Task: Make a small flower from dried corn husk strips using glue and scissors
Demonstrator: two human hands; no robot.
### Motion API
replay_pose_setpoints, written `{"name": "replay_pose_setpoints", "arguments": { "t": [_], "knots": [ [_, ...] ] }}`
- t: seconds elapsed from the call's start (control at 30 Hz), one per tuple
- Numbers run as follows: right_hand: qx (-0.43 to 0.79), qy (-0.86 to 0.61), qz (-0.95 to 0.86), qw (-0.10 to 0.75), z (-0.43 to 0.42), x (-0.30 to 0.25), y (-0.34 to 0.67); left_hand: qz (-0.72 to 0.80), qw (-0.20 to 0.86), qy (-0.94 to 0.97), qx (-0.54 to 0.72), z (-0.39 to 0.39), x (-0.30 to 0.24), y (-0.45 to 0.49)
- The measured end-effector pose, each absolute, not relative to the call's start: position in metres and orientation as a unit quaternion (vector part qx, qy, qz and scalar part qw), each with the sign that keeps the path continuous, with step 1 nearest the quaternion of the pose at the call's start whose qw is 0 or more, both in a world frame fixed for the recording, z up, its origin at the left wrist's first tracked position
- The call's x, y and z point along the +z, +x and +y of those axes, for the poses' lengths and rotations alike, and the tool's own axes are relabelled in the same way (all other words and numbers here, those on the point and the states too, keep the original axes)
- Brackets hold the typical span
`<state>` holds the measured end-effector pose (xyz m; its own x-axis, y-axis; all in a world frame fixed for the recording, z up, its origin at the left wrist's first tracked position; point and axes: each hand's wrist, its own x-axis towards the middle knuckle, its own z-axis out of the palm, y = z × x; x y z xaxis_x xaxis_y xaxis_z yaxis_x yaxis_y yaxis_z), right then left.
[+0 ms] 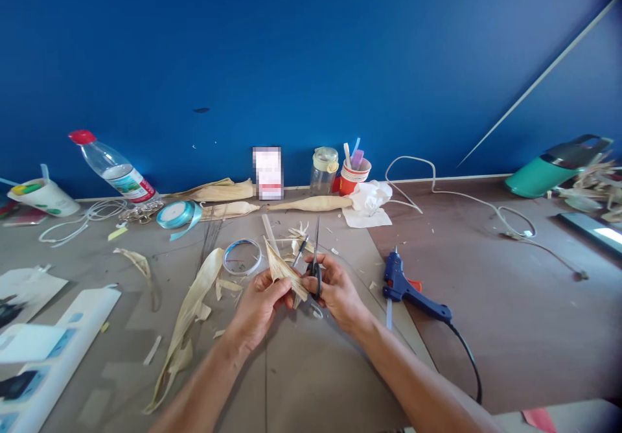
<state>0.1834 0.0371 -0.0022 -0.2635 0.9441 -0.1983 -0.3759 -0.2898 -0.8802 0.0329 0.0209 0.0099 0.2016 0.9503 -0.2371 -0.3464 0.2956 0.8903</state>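
Note:
My left hand (260, 303) pinches a pale dried corn husk piece (283, 269), holding it up over the table. My right hand (335, 290) grips black-handled scissors (315, 261), fingers through the loops, blades pointing away from me and spread apart beside the husk's right edge. Both hands meet at the middle of the table, over a grey mat (301, 368). Small husk trimmings (299, 233) lie just beyond the hands.
A long husk strip (187, 319) lies left of my hands, a wire coil (241, 257) behind them. A blue glue gun (408, 288) with cord rests to the right. Along the blue wall: water bottle (114, 168), ribbon roll (177, 214), jar (324, 170), paper cup (354, 175), green container (554, 167).

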Motion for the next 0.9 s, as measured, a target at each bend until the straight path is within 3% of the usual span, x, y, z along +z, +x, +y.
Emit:
{"name": "replay_pose_setpoints", "arguments": {
  "t": [0.5, 0.9],
  "knots": [
    [0.693, -0.330, -0.441, 0.465, 0.032, 0.012, 0.193, 0.381, 0.696, 0.336, 0.508, 0.025, 0.011, 0.021],
    [0.767, -0.167, -0.584, 0.209, 0.033, 0.033, 0.226, 0.373, 0.644, 0.379, 0.551, 0.035, 0.012, -0.016]
  ]
}}
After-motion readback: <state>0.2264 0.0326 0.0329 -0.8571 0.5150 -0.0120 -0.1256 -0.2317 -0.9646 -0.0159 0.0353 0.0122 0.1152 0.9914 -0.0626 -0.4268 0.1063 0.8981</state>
